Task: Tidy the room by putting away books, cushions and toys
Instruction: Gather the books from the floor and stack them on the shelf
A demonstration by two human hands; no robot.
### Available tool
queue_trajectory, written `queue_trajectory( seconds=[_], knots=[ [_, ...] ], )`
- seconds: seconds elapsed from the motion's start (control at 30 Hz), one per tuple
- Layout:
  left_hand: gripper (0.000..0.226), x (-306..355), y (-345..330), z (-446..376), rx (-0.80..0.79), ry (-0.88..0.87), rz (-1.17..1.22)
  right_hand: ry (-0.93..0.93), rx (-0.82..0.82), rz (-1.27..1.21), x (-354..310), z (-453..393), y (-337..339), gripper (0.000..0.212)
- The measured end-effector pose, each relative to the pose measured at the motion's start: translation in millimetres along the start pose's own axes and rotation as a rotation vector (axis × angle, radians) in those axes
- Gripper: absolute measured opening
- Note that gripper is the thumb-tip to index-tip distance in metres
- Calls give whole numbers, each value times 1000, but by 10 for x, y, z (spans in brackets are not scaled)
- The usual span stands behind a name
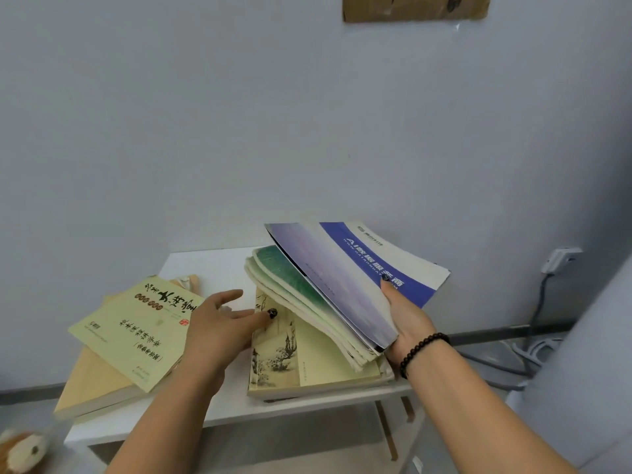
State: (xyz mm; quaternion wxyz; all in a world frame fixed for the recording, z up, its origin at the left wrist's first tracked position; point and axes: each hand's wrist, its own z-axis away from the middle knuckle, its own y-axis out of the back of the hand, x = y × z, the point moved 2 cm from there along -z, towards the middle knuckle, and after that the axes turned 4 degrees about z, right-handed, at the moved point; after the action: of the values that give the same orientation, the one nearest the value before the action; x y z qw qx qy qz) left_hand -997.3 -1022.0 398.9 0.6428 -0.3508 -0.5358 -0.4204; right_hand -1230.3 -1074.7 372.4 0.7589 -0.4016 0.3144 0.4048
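On a small white table [219,265] lie several books. My right hand [405,319] grips a tilted bundle of thin books [328,295] from its right side, thumb on the blue-and-white top cover [390,261]. Beneath the bundle lies a pale yellow book with an ink landscape [284,357]. My left hand [222,323] is spread with straight fingers, its thumb touching that book's left edge. To the left sits a yellow-green book with black calligraphy [136,330] on top of a thick tan book [92,381].
A grey wall stands right behind the table. A wall socket [561,258] and cables [506,360] sit at the right near the floor. A furry brown-and-white toy [24,453] shows at the bottom left corner. A pale fabric surface [588,371] fills the right edge.
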Motion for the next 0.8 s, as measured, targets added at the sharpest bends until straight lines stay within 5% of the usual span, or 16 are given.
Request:
queue_trajectory(
  seconds=[0.17,0.3,0.47,0.8],
  knots=[
    [57,76,27,-23,12,90,228,-29,-19,-16,-26,13,-8,38],
    [23,41,-93,-14,-109,236,403,-37,-24,-29,-44,7,10,36],
    [6,36,-160,29,-211,281,303,-52,-37,-29,-58,13,12,32],
    [22,19,-90,134,-280,326,46,-24,-19,-2,-76,87,-26,36]
  ],
)
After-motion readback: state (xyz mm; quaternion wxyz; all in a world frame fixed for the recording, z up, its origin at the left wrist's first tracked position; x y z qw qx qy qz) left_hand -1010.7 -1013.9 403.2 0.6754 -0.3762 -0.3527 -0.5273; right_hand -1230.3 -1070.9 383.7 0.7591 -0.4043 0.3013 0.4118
